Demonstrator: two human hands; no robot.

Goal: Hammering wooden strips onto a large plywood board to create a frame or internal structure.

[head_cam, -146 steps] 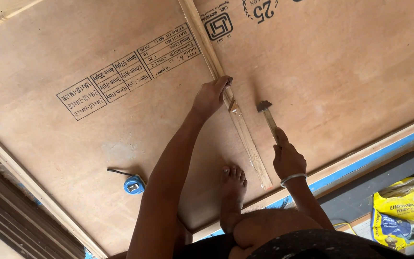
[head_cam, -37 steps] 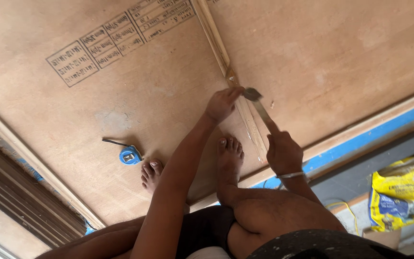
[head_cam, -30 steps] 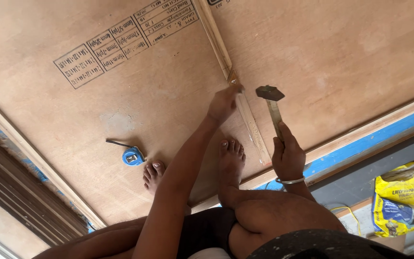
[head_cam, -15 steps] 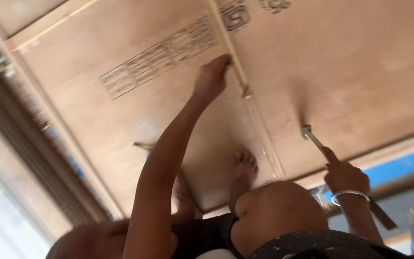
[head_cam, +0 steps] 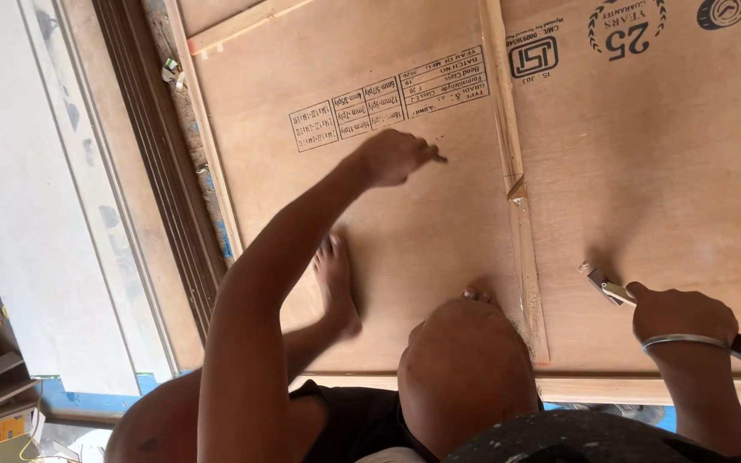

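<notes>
While your right hand point(head_cam: 681, 315) is closed round the hammer point(head_cam: 611, 290), its head sits well right of the small nail (barely visible) pinched in your left hand point(head_cam: 392, 157) fingers, across the wooden strip point(head_cam: 515, 193).

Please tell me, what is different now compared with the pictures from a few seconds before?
The left hand left the thin wooden strip and moved left onto the plywood sheet, pinching something small and dark, too small to identify. The right hand brought the hammer down from above the strip; its head now rests low on the sheet, right of the strip. The grip on the hammer stayed unchanged.
</notes>
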